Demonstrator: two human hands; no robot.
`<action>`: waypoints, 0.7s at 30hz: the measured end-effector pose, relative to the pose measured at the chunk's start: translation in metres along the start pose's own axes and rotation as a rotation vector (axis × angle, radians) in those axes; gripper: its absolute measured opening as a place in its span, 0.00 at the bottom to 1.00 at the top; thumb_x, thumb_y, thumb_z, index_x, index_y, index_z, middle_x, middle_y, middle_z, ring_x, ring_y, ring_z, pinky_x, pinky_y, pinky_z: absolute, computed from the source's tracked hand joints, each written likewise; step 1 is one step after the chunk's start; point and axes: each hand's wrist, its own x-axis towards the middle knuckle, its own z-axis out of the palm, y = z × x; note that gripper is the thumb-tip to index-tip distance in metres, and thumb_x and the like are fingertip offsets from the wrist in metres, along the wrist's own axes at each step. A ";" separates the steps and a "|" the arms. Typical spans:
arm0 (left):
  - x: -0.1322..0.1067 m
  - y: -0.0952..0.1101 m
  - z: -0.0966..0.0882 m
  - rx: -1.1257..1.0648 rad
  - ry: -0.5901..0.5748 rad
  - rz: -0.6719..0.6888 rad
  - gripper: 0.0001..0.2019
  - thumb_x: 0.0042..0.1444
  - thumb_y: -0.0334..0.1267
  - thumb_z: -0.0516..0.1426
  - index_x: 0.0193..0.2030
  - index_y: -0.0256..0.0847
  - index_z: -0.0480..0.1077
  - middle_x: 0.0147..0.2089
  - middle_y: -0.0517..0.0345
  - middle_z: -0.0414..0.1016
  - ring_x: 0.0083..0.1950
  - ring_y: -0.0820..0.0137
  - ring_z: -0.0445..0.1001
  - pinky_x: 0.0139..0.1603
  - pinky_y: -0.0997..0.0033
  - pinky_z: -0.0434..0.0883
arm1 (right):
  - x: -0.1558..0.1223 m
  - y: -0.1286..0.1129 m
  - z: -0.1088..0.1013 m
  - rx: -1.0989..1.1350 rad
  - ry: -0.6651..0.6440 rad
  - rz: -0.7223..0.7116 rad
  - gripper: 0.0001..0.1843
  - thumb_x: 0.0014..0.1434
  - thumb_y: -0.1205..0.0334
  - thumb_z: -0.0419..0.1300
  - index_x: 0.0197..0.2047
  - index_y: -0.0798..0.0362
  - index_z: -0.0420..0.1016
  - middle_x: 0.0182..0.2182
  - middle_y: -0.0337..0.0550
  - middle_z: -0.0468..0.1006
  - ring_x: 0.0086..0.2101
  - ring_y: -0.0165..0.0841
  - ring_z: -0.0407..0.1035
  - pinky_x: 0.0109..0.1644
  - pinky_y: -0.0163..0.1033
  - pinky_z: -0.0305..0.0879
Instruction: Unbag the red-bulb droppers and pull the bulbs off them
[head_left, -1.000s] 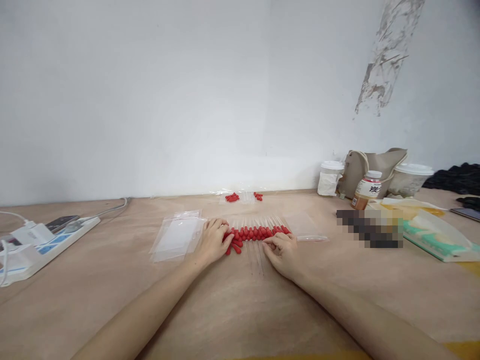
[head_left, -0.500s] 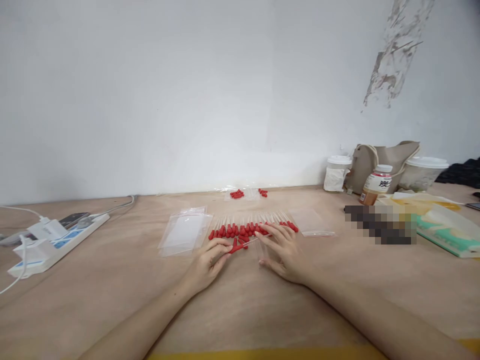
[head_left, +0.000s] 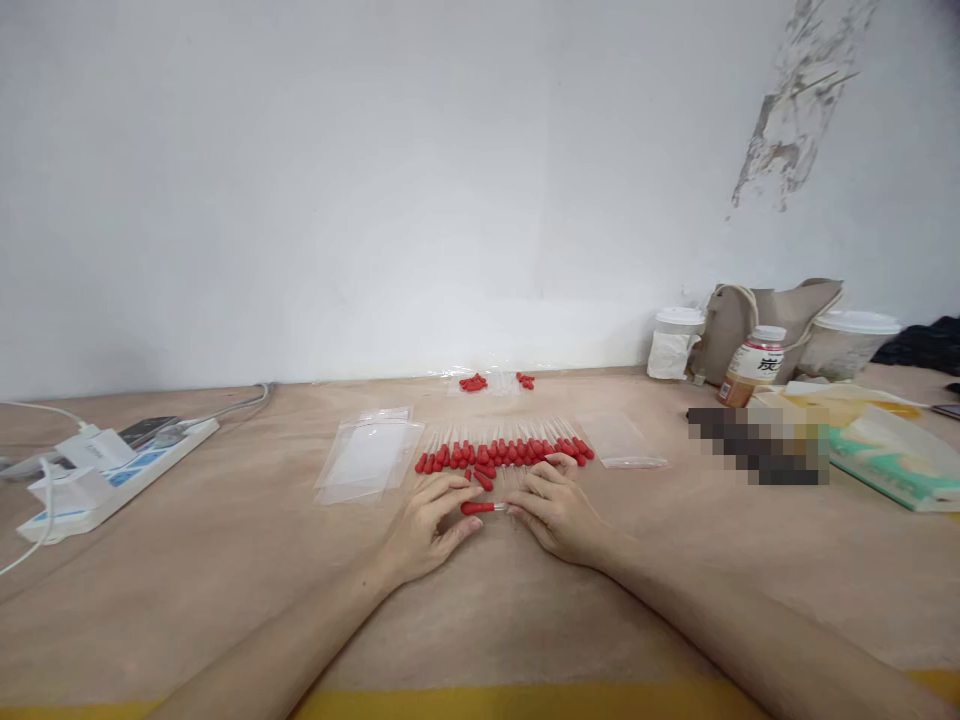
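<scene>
A glass dropper with a red rubber bulb (head_left: 477, 508) lies level between my hands. My right hand (head_left: 559, 510) pinches its clear glass tube near the bulb. My left hand (head_left: 431, 525) is at the bulb end, thumb and fingers apart on either side of it; whether they touch the bulb I cannot tell. Just beyond is a row of droppers (head_left: 480, 453), bulbs toward me and thin tips pointing away. A loose red bulb (head_left: 484, 480) lies in front of the row, with another partly hidden by my left fingers. Some clear glass tubes beside my right fingers are partly covered.
Clear plastic bags (head_left: 367, 458) lie left of the row, another clear bag (head_left: 621, 442) right of it. Red bulbs (head_left: 473, 382) in plastic lie near the wall. A power strip (head_left: 127, 480) is at left; a bottle (head_left: 752, 366), lidded cups and a tissue pack (head_left: 892, 465) stand right.
The dropper has turned from slanted to level and come slightly nearer me. My right fingers have moved down its tube toward the bulb, and my left fingers have spread from their pinch.
</scene>
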 end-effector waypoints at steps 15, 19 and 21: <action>-0.005 0.005 0.001 0.136 0.003 0.113 0.07 0.57 0.34 0.51 0.34 0.40 0.70 0.26 0.58 0.70 0.32 0.70 0.64 0.39 0.65 0.57 | -0.004 -0.001 -0.004 0.087 0.039 -0.089 0.10 0.58 0.65 0.51 0.29 0.52 0.71 0.19 0.35 0.66 0.28 0.28 0.54 0.41 0.41 0.45; -0.005 0.004 0.001 0.107 0.015 0.133 0.07 0.57 0.33 0.51 0.33 0.40 0.69 0.27 0.58 0.71 0.34 0.70 0.65 0.39 0.65 0.57 | -0.006 -0.002 -0.005 0.073 0.024 -0.091 0.10 0.58 0.66 0.51 0.28 0.52 0.71 0.18 0.36 0.66 0.27 0.28 0.54 0.40 0.41 0.46; -0.005 0.004 0.001 0.099 0.009 0.131 0.06 0.57 0.33 0.51 0.34 0.40 0.69 0.27 0.58 0.70 0.34 0.69 0.65 0.39 0.65 0.57 | -0.007 -0.002 -0.006 0.072 0.025 -0.096 0.11 0.58 0.66 0.51 0.27 0.52 0.70 0.18 0.35 0.65 0.27 0.28 0.54 0.40 0.41 0.46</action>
